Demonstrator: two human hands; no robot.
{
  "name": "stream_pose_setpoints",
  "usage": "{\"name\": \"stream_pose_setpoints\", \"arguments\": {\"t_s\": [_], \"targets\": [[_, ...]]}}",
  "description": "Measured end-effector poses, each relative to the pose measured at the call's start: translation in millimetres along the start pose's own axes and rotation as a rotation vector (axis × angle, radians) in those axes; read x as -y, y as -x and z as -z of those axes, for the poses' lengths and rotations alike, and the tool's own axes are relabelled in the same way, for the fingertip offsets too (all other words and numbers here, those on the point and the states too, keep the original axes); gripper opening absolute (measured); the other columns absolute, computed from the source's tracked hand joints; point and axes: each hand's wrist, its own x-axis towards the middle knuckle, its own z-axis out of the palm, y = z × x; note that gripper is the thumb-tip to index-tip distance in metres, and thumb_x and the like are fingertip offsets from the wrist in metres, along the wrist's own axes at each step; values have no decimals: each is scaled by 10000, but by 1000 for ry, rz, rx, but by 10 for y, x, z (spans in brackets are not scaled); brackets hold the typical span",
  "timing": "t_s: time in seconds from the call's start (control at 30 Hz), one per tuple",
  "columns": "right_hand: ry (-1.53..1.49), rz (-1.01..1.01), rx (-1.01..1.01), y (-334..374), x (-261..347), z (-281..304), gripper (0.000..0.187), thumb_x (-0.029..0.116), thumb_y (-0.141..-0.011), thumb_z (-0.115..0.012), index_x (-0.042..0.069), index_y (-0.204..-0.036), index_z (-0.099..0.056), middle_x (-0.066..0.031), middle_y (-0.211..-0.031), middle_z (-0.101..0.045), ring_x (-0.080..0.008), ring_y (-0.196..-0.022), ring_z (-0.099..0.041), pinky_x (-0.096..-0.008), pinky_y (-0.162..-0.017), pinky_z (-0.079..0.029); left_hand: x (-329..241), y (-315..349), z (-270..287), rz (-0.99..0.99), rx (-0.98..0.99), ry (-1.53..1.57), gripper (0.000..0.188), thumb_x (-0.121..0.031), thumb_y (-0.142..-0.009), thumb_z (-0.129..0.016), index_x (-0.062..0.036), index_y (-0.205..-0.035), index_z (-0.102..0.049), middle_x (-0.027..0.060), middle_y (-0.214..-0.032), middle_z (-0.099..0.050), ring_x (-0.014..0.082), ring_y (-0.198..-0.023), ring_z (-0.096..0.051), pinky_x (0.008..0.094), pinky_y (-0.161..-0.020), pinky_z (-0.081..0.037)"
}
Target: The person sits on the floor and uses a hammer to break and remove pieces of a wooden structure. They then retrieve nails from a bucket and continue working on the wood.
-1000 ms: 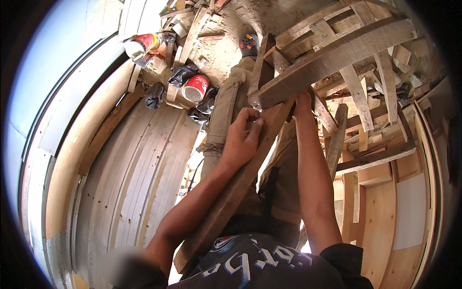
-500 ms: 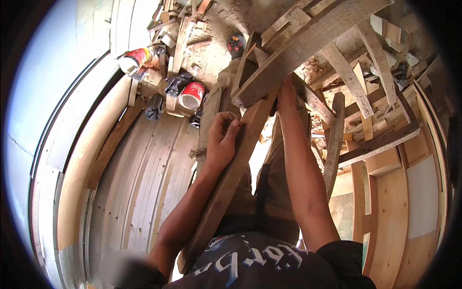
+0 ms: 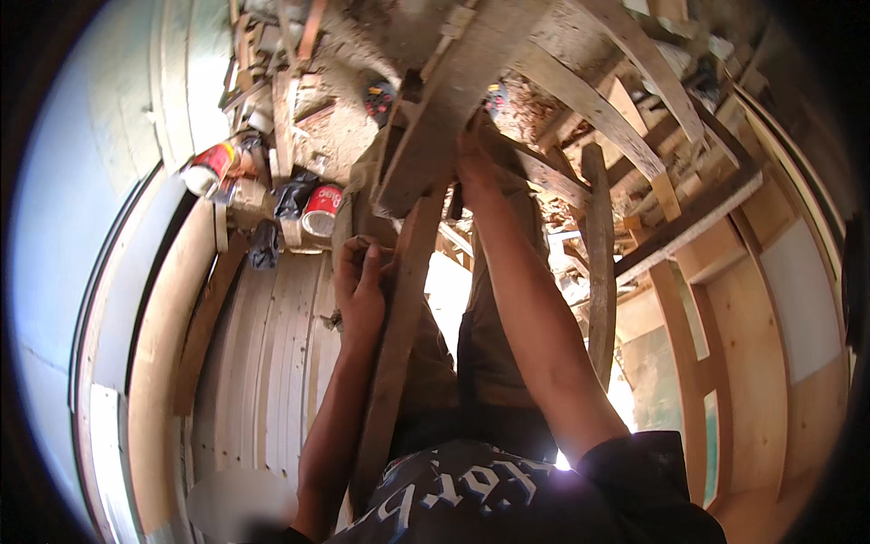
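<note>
Furthest left of my hands lies a red-and-yellow can [image 3: 210, 166], then a black plastic bag [image 3: 264, 245] and, nearer, a red can [image 3: 323, 211] on its side, beyond my left fingertips. My left hand [image 3: 361, 295] comes next, its forearm rising almost straight, fingers loosely curled and thumb pointing up; I can't tell whether it pinches anything small. A long wooden beam [image 3: 399, 331] runs between my forearms, right beside that hand, up to a thick board [image 3: 444, 113]. My right arm slants up and leftward, reaching further, with my right hand [image 3: 473, 161] against the board's right side; the board hides my fingers, so I can't tell how tightly they close. Right of that forearm stands a weathered slat [image 3: 599, 263], then a wooden frame [image 3: 702, 363] further out.
</note>
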Motion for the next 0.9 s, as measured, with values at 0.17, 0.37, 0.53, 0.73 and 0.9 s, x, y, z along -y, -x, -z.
{"name": "stream_pose_setpoints", "arguments": {"t_s": [0.17,0.37,0.53,0.73,0.9], "targets": [[-12,-362,67,194,768,6,656,552,-950,-564,20,-1332,-523,-193,-1088,-667,-293,-891,-652,-426,-805,-508,5,-6,-5,-38,35,-134,110,-119,-1029,-530,-60,-1122,-526,26,-1052,-585,112,-1007,-606,292,-848,-527],[129,-344,-26,133,798,-82,797,681,-903,-524,11,-1333,-560,-202,-1200,-622,-325,-1018,-625,-447,-862,-473,-21,-12,82,-61,24,-321,103,-109,-1022,-541,-42,-1099,-537,44,-1038,-599,117,-1021,-604,267,-833,-491],[262,64,-124,61,528,-158,743,637,-943,-447,125,-1481,-416,-287,-1354,-540,-454,-1198,-557,-508,-950,-434,13,24,34,-142,22,-448,115,-112,-1014,-547,-21,-1085,-543,64,-1001,-624,129,-983,-619,277,-839,-479],[448,-206,1,200,807,-182,686,562,-999,-361,178,-1552,-233,-313,-1283,-571,-514,-1170,-544,-547,-952,-428,195,54,250,-103,-10,-350,128,-118,-1014,-547,-24,-1099,-543,57,-960,-622,115,-903,-607,272,-804,-479],[481,-212,30,202,846,-133,764,601,-975,-412,94,-1523,-250,-350,-1159,-610,-544,-1087,-568,-581,-887,-450,59,102,103,-106,-5,-288,136,-137,-1018,-549,-31,-1105,-544,47,-964,-619,95,-903,-585,252,-809,-465]]}}
